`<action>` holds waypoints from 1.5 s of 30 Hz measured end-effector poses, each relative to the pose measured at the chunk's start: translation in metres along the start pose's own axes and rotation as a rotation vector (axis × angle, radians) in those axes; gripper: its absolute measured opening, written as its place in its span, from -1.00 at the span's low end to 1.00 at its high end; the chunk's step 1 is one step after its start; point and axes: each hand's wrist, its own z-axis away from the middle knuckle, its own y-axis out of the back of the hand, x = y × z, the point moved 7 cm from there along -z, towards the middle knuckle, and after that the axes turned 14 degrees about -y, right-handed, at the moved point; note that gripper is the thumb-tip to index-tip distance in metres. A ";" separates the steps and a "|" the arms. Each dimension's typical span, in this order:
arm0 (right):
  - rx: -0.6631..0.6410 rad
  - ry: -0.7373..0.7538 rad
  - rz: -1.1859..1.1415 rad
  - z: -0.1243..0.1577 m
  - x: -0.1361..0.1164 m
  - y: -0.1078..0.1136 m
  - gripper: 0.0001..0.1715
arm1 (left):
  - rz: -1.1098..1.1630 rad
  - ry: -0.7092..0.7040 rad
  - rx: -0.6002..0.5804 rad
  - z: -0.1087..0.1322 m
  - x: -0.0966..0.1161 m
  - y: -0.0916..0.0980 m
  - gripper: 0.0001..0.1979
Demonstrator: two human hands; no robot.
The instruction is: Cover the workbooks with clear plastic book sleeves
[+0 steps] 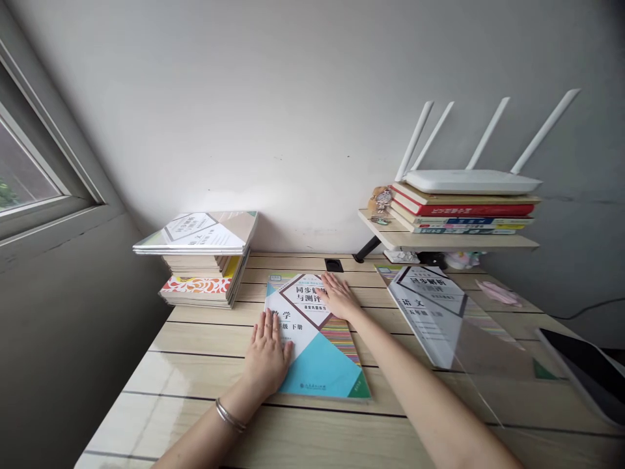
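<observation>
A workbook (322, 361) with a white, blue and striped cover lies flat on the wood-plank table (205, 391). My left hand (267, 355) rests flat along its left edge, fingers stretched out, a metal bangle on the wrist. Near the book's upper right edge, my right hand (338, 296) presses flat with its fingers extended over part of the title. Neither hand grips anything. To the right lies a second workbook (424, 319), with a clear plastic sheet (493, 365) over or around its right part; I cannot tell which.
A stack of books (200, 260) stands at the back left. On the right, a raised shelf (454, 242) bears books (469, 210) and a white router (473, 181) with upright antennas. A pink pouch (498, 293) and a dark-screened device (586, 371) lie at the right.
</observation>
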 end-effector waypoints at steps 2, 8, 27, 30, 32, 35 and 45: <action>-0.009 0.006 0.008 0.000 0.000 0.001 -0.10 | -0.007 0.038 -0.034 0.004 -0.002 0.000 -0.38; -0.024 0.021 0.016 0.002 0.000 0.002 -0.10 | -0.039 0.030 -0.096 -0.011 0.007 0.017 -0.39; -0.009 0.013 0.006 0.006 -0.002 0.013 -0.17 | 0.144 0.011 -0.087 -0.108 -0.039 -0.013 -0.33; 0.039 0.039 0.008 0.032 -0.023 0.016 -0.19 | 0.141 0.008 -0.071 -0.107 -0.037 -0.012 -0.33; 0.093 0.115 -0.022 0.064 -0.045 0.012 -0.17 | 0.139 0.004 -0.063 -0.107 -0.035 -0.010 -0.34; 0.080 0.299 -0.067 0.120 -0.069 -0.007 -0.14 | 0.137 -0.009 -0.047 -0.106 -0.034 -0.010 -0.35; 0.106 0.107 -0.078 0.156 0.014 -0.019 -0.21 | 0.133 -0.024 -0.027 -0.085 -0.061 0.000 -0.48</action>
